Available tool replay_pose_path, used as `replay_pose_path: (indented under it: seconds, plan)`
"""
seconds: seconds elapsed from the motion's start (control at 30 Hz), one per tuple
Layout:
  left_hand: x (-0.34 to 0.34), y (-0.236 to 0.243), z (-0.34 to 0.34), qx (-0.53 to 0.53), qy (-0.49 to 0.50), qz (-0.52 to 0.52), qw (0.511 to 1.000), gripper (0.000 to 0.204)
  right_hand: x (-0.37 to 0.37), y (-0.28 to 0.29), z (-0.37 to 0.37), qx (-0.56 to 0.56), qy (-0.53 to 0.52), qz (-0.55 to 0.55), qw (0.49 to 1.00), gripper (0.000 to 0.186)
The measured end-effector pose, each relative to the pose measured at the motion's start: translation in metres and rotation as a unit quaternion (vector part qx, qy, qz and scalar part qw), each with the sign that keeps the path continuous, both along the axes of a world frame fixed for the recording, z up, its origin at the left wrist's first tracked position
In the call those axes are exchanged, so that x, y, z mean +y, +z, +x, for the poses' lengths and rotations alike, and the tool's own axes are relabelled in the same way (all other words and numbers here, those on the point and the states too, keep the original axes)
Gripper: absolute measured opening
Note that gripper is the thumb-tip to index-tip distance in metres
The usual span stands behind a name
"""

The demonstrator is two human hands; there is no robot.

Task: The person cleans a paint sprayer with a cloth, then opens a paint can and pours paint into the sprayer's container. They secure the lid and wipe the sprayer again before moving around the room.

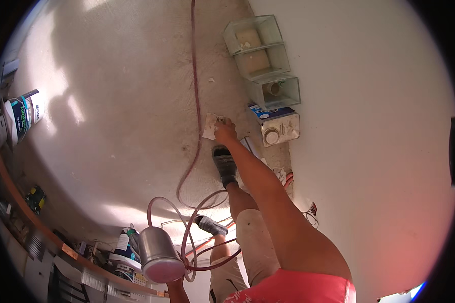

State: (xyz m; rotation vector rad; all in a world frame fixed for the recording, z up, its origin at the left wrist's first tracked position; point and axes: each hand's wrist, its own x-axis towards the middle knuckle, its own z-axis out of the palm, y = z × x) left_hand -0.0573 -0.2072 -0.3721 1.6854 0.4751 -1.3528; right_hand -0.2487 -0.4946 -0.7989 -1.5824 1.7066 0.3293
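My right hand (225, 131) reaches down near the floor, its fingers closed on a whitish scrap of paper or rag (210, 126); which of the two I cannot tell. At the lower left, a silver metal canister (158, 252) is held tilted, its pale pinkish round end facing up towards me. Beside it, my left hand (181, 275) is closed and mostly hidden behind the canister and its hoses; exactly what part it grips is covered. A looped hose (189, 232) runs close to the canister and that hand.
A long dark red hose (195, 76) crosses the concrete floor. Glass tanks (275, 91) and a rectangular metal can (280, 129) line the white wall surface (374, 126) on the right. Paint buckets (25, 116) stand at left. My shoe (224, 160) is just below my right hand.
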Motion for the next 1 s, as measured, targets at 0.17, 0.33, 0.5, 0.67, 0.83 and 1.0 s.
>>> replay_pose_path:
  seconds: [0.17, 0.33, 0.5, 0.67, 0.83, 1.0]
  plan:
    - [0.024, -0.026, 0.005, -0.045, -0.112, 0.034, 0.992, 0.027, 0.057, -0.037, 0.015, -0.129, -0.039, 0.045, 0.99, 0.035]
    - [-0.004, 0.017, -0.009, -0.047, -0.046, 0.068, 0.995, 0.013, 0.038, 0.148, -0.027, -0.198, -0.099, -0.033, 0.975, 0.033]
    - [0.022, 0.047, -0.007, -0.044, -0.049, 0.04, 0.997, 0.023, 0.023, 0.231, -0.106, -0.024, -0.023, -0.217, 0.976, 0.036]
    - [0.053, 0.047, -0.001, -0.08, -0.073, 0.069, 0.992, 0.02, 0.11, 0.217, -0.154, -0.012, -0.041, 0.009, 0.999, 0.035]
    - [0.063, 0.051, -0.002, -0.106, -0.096, 0.083, 0.986, 0.018, 0.164, 0.184, -0.133, 0.133, -0.043, 0.03, 0.99, 0.037]
    - [0.042, 0.059, -0.01, -0.078, -0.105, 0.076, 0.988, 0.015, 0.178, 0.134, -0.161, 0.084, -0.006, 0.084, 0.993, 0.033]
